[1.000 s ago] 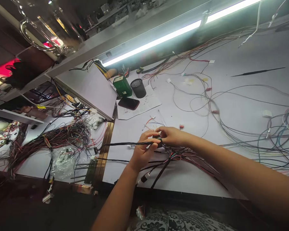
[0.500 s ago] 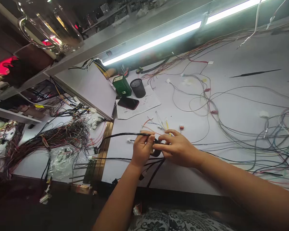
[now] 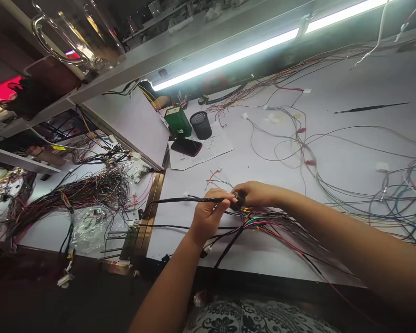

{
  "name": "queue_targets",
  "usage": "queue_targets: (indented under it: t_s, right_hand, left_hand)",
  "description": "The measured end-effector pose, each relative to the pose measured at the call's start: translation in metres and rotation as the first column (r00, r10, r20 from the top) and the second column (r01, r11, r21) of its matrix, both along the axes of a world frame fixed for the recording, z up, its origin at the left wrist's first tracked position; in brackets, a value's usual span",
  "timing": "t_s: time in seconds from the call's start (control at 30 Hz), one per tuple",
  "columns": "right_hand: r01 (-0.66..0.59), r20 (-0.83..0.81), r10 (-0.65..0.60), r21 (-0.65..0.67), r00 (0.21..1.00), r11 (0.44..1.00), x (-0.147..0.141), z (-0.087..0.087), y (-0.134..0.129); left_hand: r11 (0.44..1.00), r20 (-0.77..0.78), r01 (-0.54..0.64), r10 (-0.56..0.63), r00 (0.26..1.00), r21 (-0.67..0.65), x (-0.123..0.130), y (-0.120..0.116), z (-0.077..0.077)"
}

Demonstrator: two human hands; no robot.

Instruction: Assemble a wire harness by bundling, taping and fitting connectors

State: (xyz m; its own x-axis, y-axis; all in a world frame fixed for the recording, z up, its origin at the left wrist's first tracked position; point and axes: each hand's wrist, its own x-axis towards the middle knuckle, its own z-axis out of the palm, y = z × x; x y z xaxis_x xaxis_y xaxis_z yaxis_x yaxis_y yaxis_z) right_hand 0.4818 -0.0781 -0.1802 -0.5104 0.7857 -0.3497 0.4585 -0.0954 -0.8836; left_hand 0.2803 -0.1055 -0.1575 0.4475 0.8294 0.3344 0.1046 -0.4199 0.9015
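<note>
My left hand (image 3: 208, 215) is closed, thumb and fingers pinching a black-wrapped cable (image 3: 180, 200) that sticks out to the left above the table. Against its fingertips my right hand (image 3: 258, 193) is curled round a roll of black tape (image 3: 238, 201), with most of its fingers hidden behind the roll. Below the hands lies a wire harness (image 3: 256, 221) of red, green, yellow and black wires, which fans out to the right. A black-sleeved branch (image 3: 227, 249) of it slants down to the table's front edge. Short wires with metal terminals (image 3: 213, 176) lie just beyond my left hand.
A phone (image 3: 186, 147) rests on paper sheets (image 3: 217, 150), beside a black mesh cup (image 3: 201, 126) and a green box (image 3: 178, 122). Tweezers (image 3: 370, 107) and loose grey wires lie to the right. On the left, past the divider, a thick wire bundle (image 3: 79, 189) covers another table.
My right hand has turned over and closed round the tape roll, close against my left fingertips. The cable in my left hand now points straighter left. The coloured wires below have come into view.
</note>
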Motion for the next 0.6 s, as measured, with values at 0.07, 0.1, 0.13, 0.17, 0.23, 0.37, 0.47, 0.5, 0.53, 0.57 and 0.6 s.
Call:
queue_targets:
  t_s: [0.07, 0.1, 0.13, 0.17, 0.23, 0.37, 0.47, 0.5, 0.53, 0.57, 0.6]
  right_hand:
    - [-0.005, 0.022, 0.004, 0.063, 1.000, 0.998, -0.011, 0.003, 0.008]
    - [0.013, 0.015, -0.014, 0.091, 1.000, 0.996, -0.014, 0.004, 0.008]
    - [0.030, 0.007, -0.031, 0.110, 0.999, 0.993, -0.015, 0.005, 0.006]
    - [0.046, 0.003, -0.047, 0.117, 0.999, 0.992, -0.013, 0.005, 0.003]
    - [0.079, -0.043, -0.076, 0.083, 0.996, 0.993, -0.007, 0.007, -0.009]
    - [0.125, -0.175, -0.109, 0.085, 0.979, 0.989, 0.005, 0.017, -0.036]
    - [0.178, -0.075, -0.166, 0.184, 0.983, 0.967, 0.001, 0.022, -0.047]
    - [0.201, -0.056, -0.194, 0.195, 0.979, 0.960, -0.001, 0.022, -0.048]
    - [0.230, -0.051, -0.224, 0.194, 0.973, 0.954, -0.003, 0.020, -0.049]
    - [0.257, -0.053, -0.252, 0.193, 0.966, 0.947, -0.005, 0.018, -0.049]
    - [0.283, -0.052, -0.279, 0.197, 0.959, 0.939, -0.006, 0.015, -0.050]
  left_hand:
    - [0.998, -0.051, 0.056, -0.055, 0.997, 0.023, 0.002, 0.009, -0.001]
    - [0.997, -0.087, 0.072, -0.070, 0.994, 0.021, 0.004, 0.013, -0.002]
    - [0.997, -0.125, 0.073, -0.071, 0.990, 0.014, 0.005, 0.016, -0.004]
    - [0.998, -0.158, 0.061, -0.059, 0.986, 0.005, 0.007, 0.018, -0.007]
    - [1.000, -0.205, 0.007, -0.009, 0.979, -0.012, 0.010, 0.021, -0.012]
    - [0.997, -0.221, -0.061, 0.049, 0.974, -0.047, 0.015, 0.023, -0.017]
    - [0.986, -0.208, 0.018, -0.053, 0.977, -0.166, 0.016, 0.028, -0.015]
    - [0.975, -0.187, 0.066, -0.107, 0.976, -0.210, 0.016, 0.029, -0.014]
    - [0.964, -0.166, 0.121, -0.163, 0.973, -0.238, 0.015, 0.030, -0.013]
    - [0.953, -0.155, 0.178, -0.220, 0.963, -0.244, 0.015, 0.030, -0.011]
    - [0.945, -0.166, 0.227, -0.269, 0.949, -0.236, 0.014, 0.030, -0.010]
